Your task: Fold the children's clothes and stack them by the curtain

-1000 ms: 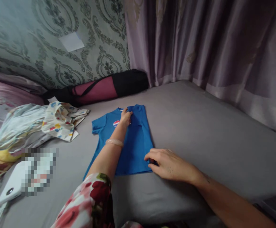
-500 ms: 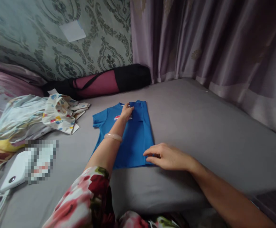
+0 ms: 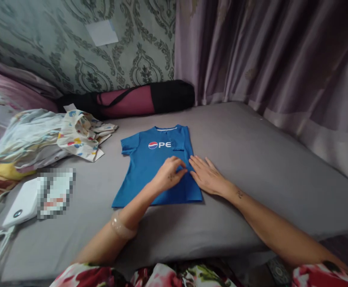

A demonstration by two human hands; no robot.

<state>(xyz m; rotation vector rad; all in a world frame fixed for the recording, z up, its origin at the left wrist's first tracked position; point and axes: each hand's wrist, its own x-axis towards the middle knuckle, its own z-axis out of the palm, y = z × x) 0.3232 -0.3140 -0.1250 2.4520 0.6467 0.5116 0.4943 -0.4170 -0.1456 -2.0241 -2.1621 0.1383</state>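
Observation:
A blue T-shirt [image 3: 144,167] lies flat on the grey bed sheet, its right side folded inward with that sleeve laid over the chest print. The collar points away from me, and the left sleeve sticks out. My left hand [image 3: 170,173] is over the middle of the shirt, fingers slightly curled and apart, holding nothing. Against the folded right edge rests my right hand [image 3: 208,175], its fingers spread flat, partly on the shirt and partly on the sheet.
Rumpled light clothes [image 3: 78,135] lie at the left. Nearer me are a white device [image 3: 26,201] with cables and a blurred packet [image 3: 57,195]. A black and maroon long bag [image 3: 128,101] lies along the wall, beside purple curtains [image 3: 221,52].
My left hand has come back from the collar area to the shirt's middle. My right hand has moved up along the folded edge and flattened. More of the print shows.

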